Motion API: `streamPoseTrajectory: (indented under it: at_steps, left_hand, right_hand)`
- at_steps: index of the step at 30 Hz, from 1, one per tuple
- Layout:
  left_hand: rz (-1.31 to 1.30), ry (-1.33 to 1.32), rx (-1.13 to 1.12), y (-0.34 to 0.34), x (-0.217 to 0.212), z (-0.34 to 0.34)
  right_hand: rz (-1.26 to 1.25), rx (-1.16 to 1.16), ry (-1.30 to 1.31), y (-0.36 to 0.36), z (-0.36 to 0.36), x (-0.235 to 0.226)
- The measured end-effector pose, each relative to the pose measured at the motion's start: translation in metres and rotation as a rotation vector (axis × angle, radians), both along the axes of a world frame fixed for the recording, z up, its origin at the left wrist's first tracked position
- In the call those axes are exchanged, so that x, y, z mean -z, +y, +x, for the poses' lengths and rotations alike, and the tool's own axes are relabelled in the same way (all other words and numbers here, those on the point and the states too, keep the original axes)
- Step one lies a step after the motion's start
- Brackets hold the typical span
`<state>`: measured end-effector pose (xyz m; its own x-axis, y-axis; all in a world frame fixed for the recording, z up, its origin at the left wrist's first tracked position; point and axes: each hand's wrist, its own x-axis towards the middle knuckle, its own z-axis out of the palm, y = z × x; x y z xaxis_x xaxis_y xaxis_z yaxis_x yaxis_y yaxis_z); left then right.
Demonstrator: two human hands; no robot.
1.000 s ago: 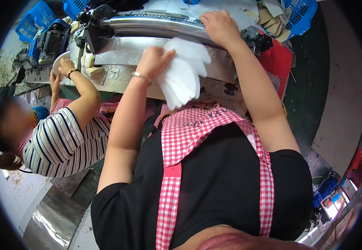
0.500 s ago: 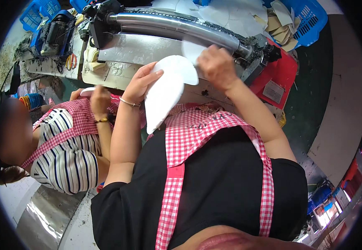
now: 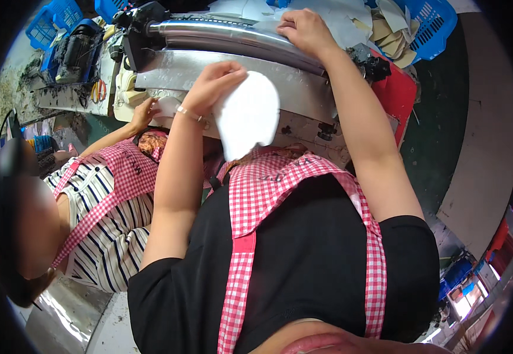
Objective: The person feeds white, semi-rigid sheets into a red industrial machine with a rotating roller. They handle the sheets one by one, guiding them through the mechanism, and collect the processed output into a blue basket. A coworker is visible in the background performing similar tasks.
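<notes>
My left hand [image 3: 214, 84] grips a stack of white oval flat pieces [image 3: 248, 115] and holds it upright in front of a metal machine [image 3: 233, 65]. My right hand [image 3: 305, 29] reaches further up and rests on a white sheet [image 3: 351, 23] lying behind the machine's shiny steel roller [image 3: 227, 34]; its fingers are curled onto the sheet. I wear a black shirt and a red-and-white checked apron [image 3: 262, 194].
A co-worker in a striped shirt and checked apron [image 3: 106, 206] sits at my left, one hand [image 3: 144, 112] touching white pieces on the bench. Blue baskets [image 3: 436, 26] hold tan cut pieces at the upper right; another blue basket [image 3: 50, 23] stands upper left. A red panel [image 3: 401, 97] flanks the machine.
My right hand left the white stack and rose to the sheet behind the roller. My left hand kept the stack, now lifted a little. The co-worker's hand reached up to the bench.
</notes>
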<state>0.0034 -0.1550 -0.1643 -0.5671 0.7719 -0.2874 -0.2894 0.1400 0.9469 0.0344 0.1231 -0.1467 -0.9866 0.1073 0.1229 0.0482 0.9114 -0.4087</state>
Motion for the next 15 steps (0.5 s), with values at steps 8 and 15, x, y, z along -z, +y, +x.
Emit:
streamPoseTrajectory:
  at_steps: [8, 15]
  left_hand:
    - [0.417, -0.43, 0.017, -0.05, -0.012, 0.032]
    - [0.254, -0.383, -0.074, -0.016, -0.014, 0.037]
  right_hand:
    - [0.441, -0.274, 0.31, -0.076, 0.092, 0.011]
    - [0.139, 0.099, 0.19, -0.033, 0.032, -0.079]
